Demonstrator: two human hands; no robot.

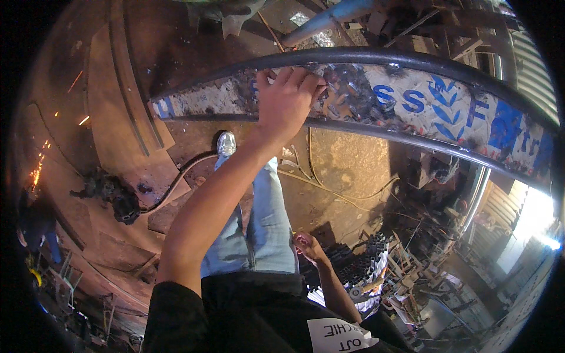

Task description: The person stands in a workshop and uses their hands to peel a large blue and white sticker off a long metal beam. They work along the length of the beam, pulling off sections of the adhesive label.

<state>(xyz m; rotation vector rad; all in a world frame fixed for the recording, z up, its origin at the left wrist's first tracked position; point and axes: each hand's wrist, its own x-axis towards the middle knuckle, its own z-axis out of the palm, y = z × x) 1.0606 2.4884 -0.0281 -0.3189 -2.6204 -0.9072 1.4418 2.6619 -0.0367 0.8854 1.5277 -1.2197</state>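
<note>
A long white sheet with blue printing [359, 88] runs across in front of me, between a dark far tube [376, 57] and a shinier near tube [376, 133]. Dark grimy bits [341, 94] are scattered over its middle. My left hand [288, 97] rests on the sheet with bent, closed fingers; whatever may be under the fingertips is hidden. Lower down, beside my right thigh, my right hand [309, 246] hangs with curled fingers. A tiny yellow spot shows next to it, and I cannot make out what those fingers hold.
Flat brown plates [118, 117] lie on the floor at left, with a hose [182, 173] crossing near my foot. Sparks [37, 170] fly near another person [41, 229] at far left. Stacked dark tubes [368, 265] and scrap metal [406, 282] crowd the lower right.
</note>
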